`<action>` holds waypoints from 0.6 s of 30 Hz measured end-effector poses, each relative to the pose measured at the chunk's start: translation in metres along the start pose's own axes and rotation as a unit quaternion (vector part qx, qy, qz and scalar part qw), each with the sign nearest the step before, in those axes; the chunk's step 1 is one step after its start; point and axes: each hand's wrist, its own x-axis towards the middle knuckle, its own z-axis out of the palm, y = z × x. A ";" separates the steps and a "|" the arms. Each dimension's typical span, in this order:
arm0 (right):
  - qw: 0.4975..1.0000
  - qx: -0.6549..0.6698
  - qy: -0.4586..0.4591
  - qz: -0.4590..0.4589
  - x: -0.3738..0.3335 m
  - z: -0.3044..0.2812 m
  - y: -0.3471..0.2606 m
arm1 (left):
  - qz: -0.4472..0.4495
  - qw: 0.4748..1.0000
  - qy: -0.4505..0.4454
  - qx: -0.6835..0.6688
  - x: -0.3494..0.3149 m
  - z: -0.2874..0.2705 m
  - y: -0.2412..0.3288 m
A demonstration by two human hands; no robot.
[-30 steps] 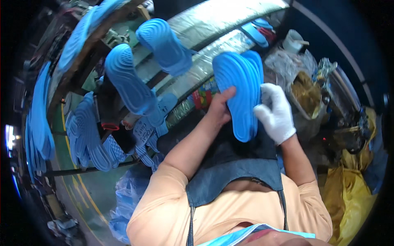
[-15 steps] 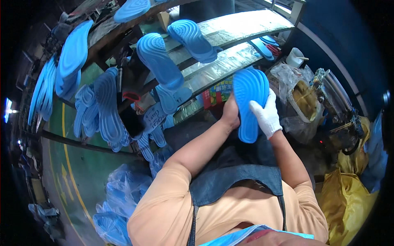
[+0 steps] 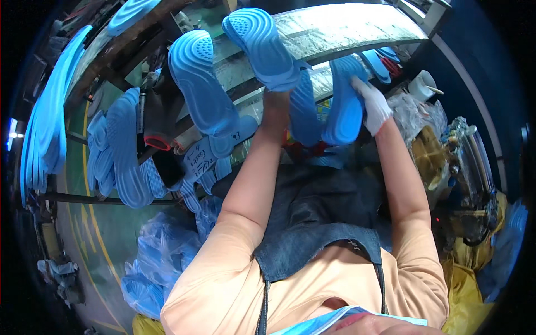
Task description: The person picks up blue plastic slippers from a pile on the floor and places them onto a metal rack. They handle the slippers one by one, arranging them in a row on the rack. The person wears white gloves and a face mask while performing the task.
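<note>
A blue insole (image 3: pixel 345 103) with a ridged surface stands upright in my white-gloved right hand (image 3: pixel 374 106), which is closed on its right edge. Beside it, to the left, a darker blue insole (image 3: pixel 304 111) stands upright; what supports it is hidden. My bare left hand (image 3: pixel 276 100) reaches up to the heel end of stacked blue insoles (image 3: pixel 262 50) that lean over the shelf edge. Its fingers are hidden behind them. Another blue insole (image 3: pixel 201 84) with a dotted oval patch leans on the shelf just left of that stack.
Foil-covered shelves (image 3: pixel 346 25) rise ahead. Blue insoles (image 3: pixel 56 106) hang along the rack at left. A marked blue template (image 3: pixel 201 159) lies near a dark phone-like object (image 3: pixel 167 169). Plastic bags (image 3: pixel 167 240) lie lower left; a white cup (image 3: pixel 421 85) and machinery (image 3: pixel 469 167) are right.
My left hand has left the insole held between both hands and moved up to the shelf stack. My right hand has moved forward with an insole, and a second insole now shows beside it.
</note>
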 end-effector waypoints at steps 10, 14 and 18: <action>0.699 -0.682 0.087 -0.195 0.119 0.004 0.010 | 0.065 0.776 0.062 0.624 0.012 -0.013 0.007; 0.756 -0.601 0.030 -0.257 0.075 -0.014 -0.005 | 0.178 0.715 0.084 0.671 -0.015 0.011 0.007; 0.803 -0.546 -0.046 -0.237 -0.028 -0.024 -0.029 | 0.059 0.720 0.062 0.689 -0.027 0.011 0.012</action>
